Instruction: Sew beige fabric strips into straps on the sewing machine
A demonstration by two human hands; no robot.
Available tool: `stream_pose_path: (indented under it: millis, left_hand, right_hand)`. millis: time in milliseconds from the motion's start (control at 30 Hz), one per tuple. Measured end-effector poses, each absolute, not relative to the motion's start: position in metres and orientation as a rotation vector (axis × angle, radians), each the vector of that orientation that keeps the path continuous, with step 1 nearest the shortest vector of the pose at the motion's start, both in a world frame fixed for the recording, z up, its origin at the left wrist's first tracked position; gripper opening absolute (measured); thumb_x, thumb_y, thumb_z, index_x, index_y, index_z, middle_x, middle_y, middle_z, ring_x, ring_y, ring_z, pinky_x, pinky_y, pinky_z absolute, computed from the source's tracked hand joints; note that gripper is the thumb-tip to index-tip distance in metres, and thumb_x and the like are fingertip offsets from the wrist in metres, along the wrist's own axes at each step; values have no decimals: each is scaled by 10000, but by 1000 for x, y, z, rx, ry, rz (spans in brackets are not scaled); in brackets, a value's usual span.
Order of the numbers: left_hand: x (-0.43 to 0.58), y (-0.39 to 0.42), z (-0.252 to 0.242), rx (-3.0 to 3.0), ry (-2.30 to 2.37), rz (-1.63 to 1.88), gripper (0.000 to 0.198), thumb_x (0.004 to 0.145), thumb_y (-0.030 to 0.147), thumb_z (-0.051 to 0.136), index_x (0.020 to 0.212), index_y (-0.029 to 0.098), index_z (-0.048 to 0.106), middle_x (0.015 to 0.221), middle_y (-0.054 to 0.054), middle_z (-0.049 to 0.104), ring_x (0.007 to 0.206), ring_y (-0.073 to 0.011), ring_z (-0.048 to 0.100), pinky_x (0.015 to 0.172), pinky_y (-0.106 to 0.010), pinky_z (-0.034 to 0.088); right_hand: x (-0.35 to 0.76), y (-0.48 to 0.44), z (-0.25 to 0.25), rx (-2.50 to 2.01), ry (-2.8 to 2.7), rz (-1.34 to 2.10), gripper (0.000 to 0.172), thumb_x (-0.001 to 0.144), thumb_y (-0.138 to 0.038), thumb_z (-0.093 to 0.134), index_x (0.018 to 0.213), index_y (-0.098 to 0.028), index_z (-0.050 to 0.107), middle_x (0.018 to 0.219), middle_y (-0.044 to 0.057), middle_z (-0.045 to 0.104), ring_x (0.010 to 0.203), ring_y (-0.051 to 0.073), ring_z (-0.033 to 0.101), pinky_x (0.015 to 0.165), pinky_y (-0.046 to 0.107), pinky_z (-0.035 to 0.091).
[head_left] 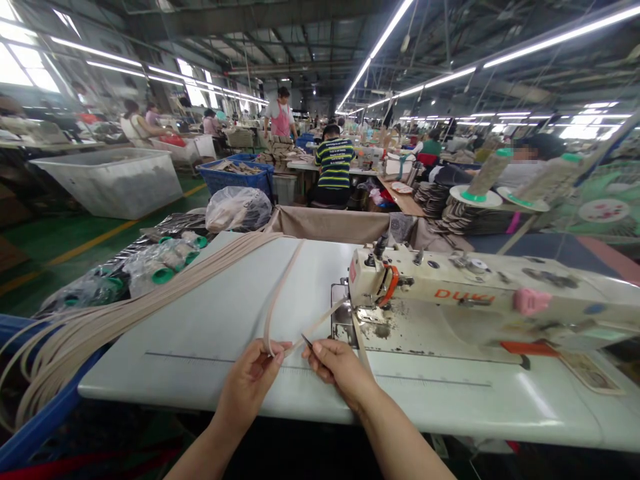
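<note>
My left hand [253,377] is closed, pinching a beige fabric strip [273,313] between thumb and fingers. From there the strip curves up over the tabletop to the far edge. A pale, flat tape [325,319] runs from between my hands to the needle area of a white sewing machine [430,280]. My right hand [337,370] is closed around what looks like thread snips [307,341]; only the dark pointed tip shows, close to the tape, and the handle is hidden in my fingers. Another length of tape [360,343] hangs from the machine towards me.
A thick bundle of beige strips [165,287] drapes over the table's left side into a blue basket [40,433]. Bagged thread cones [165,263] lie beyond. Thread spools [487,177] stand behind the machine. A person in a striped shirt [336,163] sits ahead.
</note>
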State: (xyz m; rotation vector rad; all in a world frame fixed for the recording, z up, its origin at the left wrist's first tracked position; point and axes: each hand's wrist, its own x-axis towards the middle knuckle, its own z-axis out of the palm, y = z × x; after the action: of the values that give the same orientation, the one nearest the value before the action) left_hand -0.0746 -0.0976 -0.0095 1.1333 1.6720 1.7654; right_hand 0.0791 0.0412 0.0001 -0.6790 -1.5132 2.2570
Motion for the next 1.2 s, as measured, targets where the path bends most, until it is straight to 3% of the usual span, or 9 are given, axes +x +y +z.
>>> stream_pose_path:
  millis: [533, 900, 1200]
  left_hand:
    - [-82, -102, -11, 1367, 1713, 1771, 44, 915, 279, 685, 917, 239, 705, 1016, -76, 721, 1037, -236, 743, 909, -322, 640]
    - [-78, -103, -5, 1318, 1665, 1768, 40, 926, 279, 680, 924, 257, 713, 969, -59, 698, 1074, -234, 725, 919, -312, 629]
    - [-83, -103, -13, 1365, 1637, 1753, 42, 930, 274, 677, 947, 242, 698, 1031, -72, 734, 1043, -227, 735, 932, -334, 625]
  right_hand:
    - [85, 37, 3, -649, -1579, 2228, 521, 794, -676, 747, 874, -161, 729, 601, -56, 492, 491, 64, 309, 498, 264, 154]
    - [89, 38, 1, -623, -1560, 2271, 595, 824, -740, 676, 883, -150, 723, 606, -44, 484, 502, 64, 292, 509, 269, 119]
    - [87, 37, 1, -626, -1631, 2194, 533, 858, -691, 659, 855, -158, 689, 575, -66, 431, 500, 73, 271, 519, 279, 138]
